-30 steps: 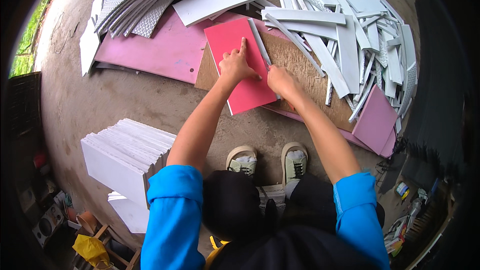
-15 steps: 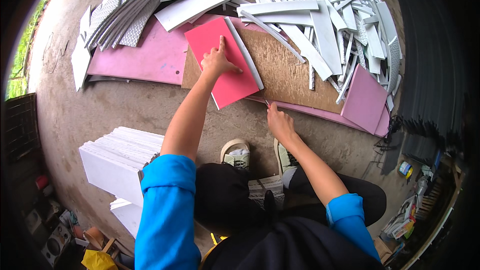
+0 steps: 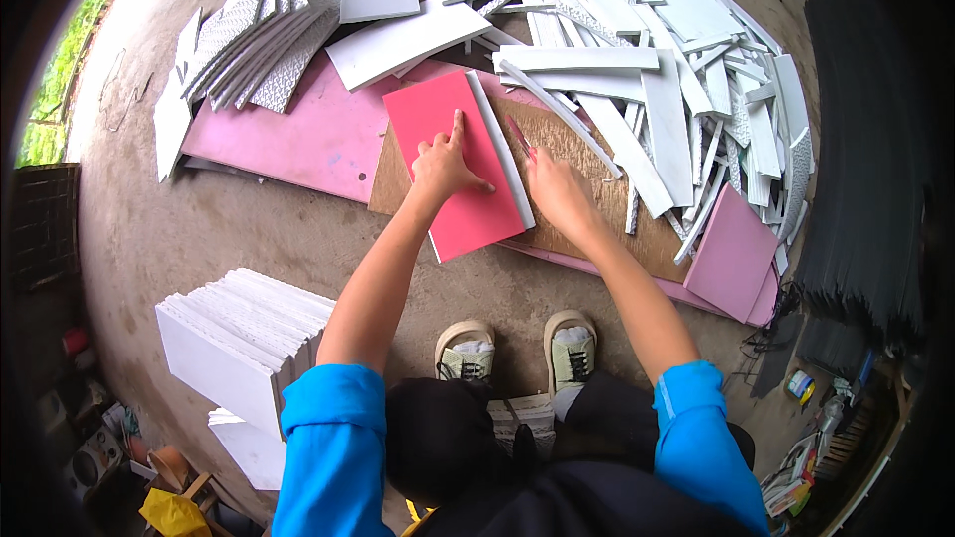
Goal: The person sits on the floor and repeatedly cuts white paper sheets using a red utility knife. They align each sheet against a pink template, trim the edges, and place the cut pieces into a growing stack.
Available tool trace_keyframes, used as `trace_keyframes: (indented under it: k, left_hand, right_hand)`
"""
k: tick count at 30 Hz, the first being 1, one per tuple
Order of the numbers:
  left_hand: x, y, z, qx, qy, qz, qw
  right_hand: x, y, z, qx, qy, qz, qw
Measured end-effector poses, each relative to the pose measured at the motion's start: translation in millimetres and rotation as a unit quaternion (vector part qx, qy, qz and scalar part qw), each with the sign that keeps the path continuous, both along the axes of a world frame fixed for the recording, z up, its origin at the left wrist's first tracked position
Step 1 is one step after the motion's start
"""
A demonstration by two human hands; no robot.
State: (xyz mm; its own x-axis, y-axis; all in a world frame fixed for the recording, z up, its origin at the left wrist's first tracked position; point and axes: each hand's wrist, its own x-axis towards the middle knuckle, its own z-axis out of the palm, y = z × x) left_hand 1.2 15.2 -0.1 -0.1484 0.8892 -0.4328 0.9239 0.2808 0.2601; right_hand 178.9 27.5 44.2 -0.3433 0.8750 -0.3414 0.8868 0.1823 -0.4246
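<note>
Fingers [image 3: 458,127] of the left hand [image 3: 445,169] spread wide over one red board [image 3: 476,214], one white board [image 3: 502,154] beneath; those of the right hand [image 3: 557,189] grip one knife [image 3: 520,138], tip beyond them.

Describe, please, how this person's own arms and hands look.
The left sleeve and right sleeve are bright blue, rolled up into thick cuffs near the elbows. The forearms, left hand and right hand are bare and ungloved.

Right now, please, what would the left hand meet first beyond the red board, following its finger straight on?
Past the red board, the left hand would probably pass over the pink board, then meet a white panel; depth unclear.
</note>
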Motion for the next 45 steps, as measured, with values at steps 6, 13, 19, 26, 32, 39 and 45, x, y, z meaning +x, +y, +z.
trace_keyframes:
  k: [6,13,19,26,32,39,45]
  left_hand:
    - [3,0,-4,0.001,-0.013,-0.001,1.0]
    - [3,-1,3,-0.004,-0.005,0.005,1.0]
    - [1,1,1,-0.015,-0.004,0.023,1.0]
    - [3,3,-1,-0.037,-0.006,0.029,0.999]
    - [5,2,1,-0.046,0.009,0.035,0.998]
    - [7,-25,-6,0.103,-0.005,-0.021,0.994]
    - [4,-61,-33,0.336,0.006,-0.032,0.941]
  right_hand:
    - [-81,74,-78,0.096,0.032,-0.007,0.995]
    - [-100,107,-44,-0.081,-0.024,0.043,0.996]
    - [-81,53,-26,-0.057,-0.076,0.007,0.995]
    - [-1,-64,-25,-0.026,-0.064,-0.009,0.998]
    - [47,-132,-27,-0.05,-0.09,0.0,0.995]
    - [81,-116,-23,-0.12,-0.026,-0.017,0.992]
    - [68,-73,-33,-0.205,0.139,-0.207,0.947]
